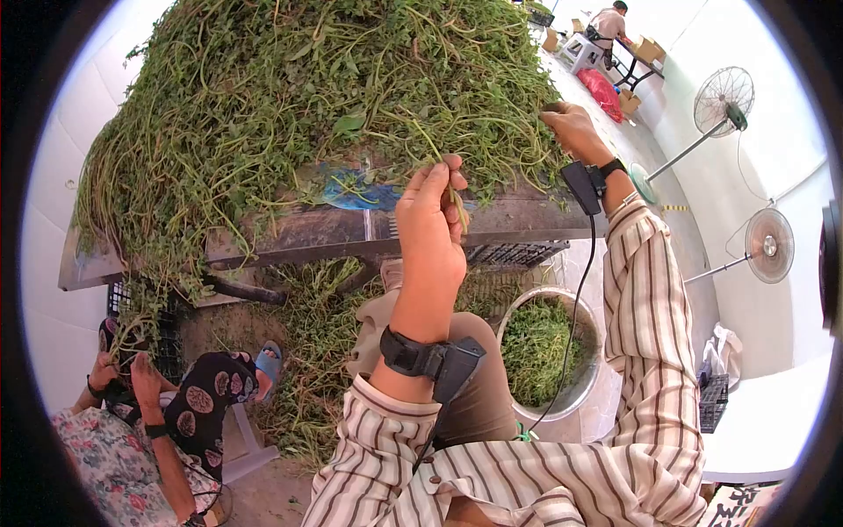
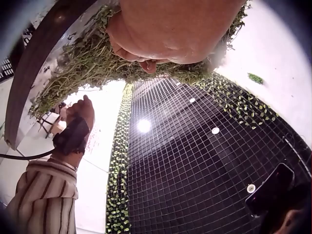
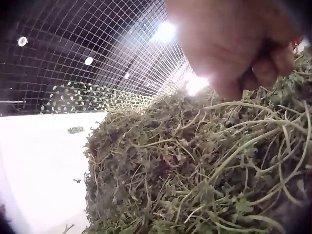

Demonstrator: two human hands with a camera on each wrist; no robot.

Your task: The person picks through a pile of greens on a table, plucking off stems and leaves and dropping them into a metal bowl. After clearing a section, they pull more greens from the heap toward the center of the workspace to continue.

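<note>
A large heap of green stems and leaves (image 1: pixel 351 88) covers the table (image 1: pixel 307 233). My left hand (image 1: pixel 432 224) pinches a thin green stem (image 1: pixel 426 136) between thumb and fingers above the table's near edge; in the left wrist view the back of that hand (image 2: pixel 170 29) hides its grip. My right hand (image 1: pixel 580 132) is at the heap's right edge, its fingers bent; whether it holds anything is hidden. In the right wrist view that hand (image 3: pixel 234 44) is just above the stems (image 3: pixel 195 161).
A round tub (image 1: pixel 593 369) with greens stands below the table. At lower left another person's hands (image 1: pixel 145 382) handle stems. Two fans (image 1: pixel 724 104) stand on the right, and a person (image 1: pixel 606 25) sits at the back. A cable runs from my right wrist.
</note>
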